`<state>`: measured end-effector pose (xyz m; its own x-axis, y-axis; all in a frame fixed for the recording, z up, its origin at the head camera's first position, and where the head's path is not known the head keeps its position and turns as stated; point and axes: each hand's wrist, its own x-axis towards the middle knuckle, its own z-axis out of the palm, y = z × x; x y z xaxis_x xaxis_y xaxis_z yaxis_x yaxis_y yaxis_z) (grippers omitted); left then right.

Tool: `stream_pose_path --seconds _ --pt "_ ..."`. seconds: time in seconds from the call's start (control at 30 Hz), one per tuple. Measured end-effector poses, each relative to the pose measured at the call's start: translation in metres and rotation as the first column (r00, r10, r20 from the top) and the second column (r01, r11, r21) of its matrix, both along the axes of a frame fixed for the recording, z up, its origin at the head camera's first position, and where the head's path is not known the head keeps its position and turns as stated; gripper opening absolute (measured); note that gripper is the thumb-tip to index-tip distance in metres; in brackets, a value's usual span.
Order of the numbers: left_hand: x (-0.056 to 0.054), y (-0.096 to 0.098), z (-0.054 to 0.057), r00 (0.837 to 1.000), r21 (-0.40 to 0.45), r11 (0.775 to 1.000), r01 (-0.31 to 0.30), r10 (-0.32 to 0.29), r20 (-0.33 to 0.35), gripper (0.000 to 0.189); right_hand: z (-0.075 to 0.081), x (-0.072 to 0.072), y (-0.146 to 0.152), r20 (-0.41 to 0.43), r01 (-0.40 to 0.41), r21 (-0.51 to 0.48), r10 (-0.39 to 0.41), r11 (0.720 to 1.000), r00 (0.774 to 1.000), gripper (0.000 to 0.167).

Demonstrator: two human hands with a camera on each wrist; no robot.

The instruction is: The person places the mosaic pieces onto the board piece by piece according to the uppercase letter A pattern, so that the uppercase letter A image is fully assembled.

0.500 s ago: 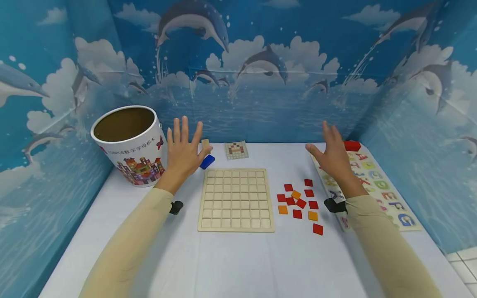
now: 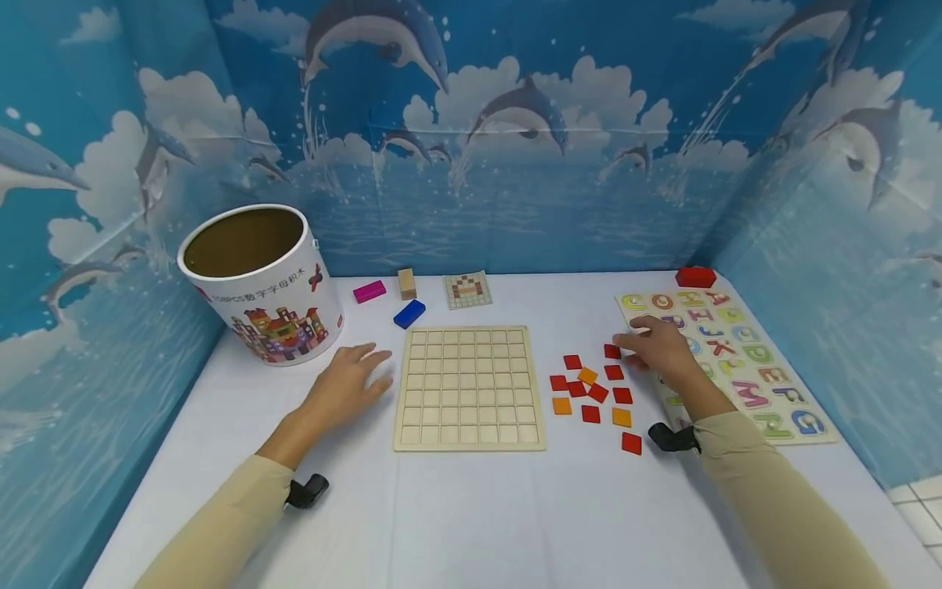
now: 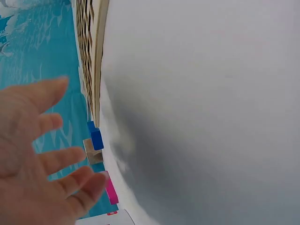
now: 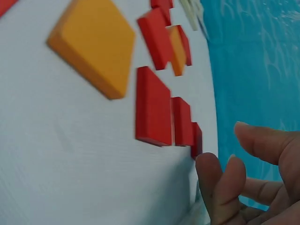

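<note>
My left hand (image 2: pixel 340 391) hovers beside the left edge of the wooden grid board (image 2: pixel 471 388), holding nothing. In the left wrist view its loosely bent fingers (image 3: pixel 70 159) stand apart. My right hand (image 2: pixel 660 353) is by the farthest red tile (image 2: pixel 612 351) at the right of the loose tiles. From the right wrist view, the thumb and fingers have a gap between them, and fingertips come close to a red tile (image 4: pixel 196 140); I cannot tell if they touch it. Several red tiles and a few orange tiles (image 2: pixel 562 406) lie right of the board.
Behind the board are a small pattern card (image 2: pixel 467 290), a blue block (image 2: pixel 409 314), a wooden block (image 2: pixel 407 284) and a pink block (image 2: pixel 370 291). A large white bucket (image 2: pixel 265 303) stands at left. A letter board (image 2: pixel 765 409) and a red block (image 2: pixel 695 277) are at right.
Both hands have come down from their raised, spread pose. The left has moved nearer to me beside the grid board; the right has lowered to the far red tile.
</note>
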<state>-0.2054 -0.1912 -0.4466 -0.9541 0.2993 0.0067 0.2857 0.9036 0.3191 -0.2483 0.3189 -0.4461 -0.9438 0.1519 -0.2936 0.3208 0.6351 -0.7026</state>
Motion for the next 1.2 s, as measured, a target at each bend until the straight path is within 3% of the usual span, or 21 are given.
stream_pose_path --seconds 0.13,0.4,0.53,0.7,1.0,1.2 --pt "0.015 -0.007 -0.012 0.986 -0.04 0.995 0.089 -0.082 0.145 0.073 -0.005 -0.004 -0.01 0.03 -0.033 0.094 0.03 0.995 0.999 0.073" --pt "0.022 -0.001 -0.015 0.958 -0.06 0.974 0.219 -0.203 0.202 0.091 -0.009 -0.01 -0.019 0.062 -0.052 0.173 0.042 0.984 0.997 0.053" --pt "0.022 0.001 -0.015 0.953 -0.087 0.968 0.236 -0.213 0.217 0.095 -0.009 -0.012 -0.022 0.077 -0.044 0.166 0.031 0.985 0.997 0.046" --pt "0.025 0.003 -0.013 0.949 -0.1 0.966 0.238 -0.21 0.235 0.096 -0.009 -0.013 -0.025 0.076 -0.042 0.165 0.03 0.985 0.997 0.051" --pt "0.028 0.006 -0.009 0.953 -0.114 0.967 0.229 -0.199 0.227 0.095 -0.009 -0.014 -0.027 0.073 -0.025 0.153 0.014 0.988 0.997 0.047" --pt "0.026 0.008 -0.007 0.947 -0.155 0.952 0.265 -0.227 0.227 0.093 -0.013 -0.015 -0.022 -0.007 -0.062 0.113 0.063 0.992 0.998 0.045"
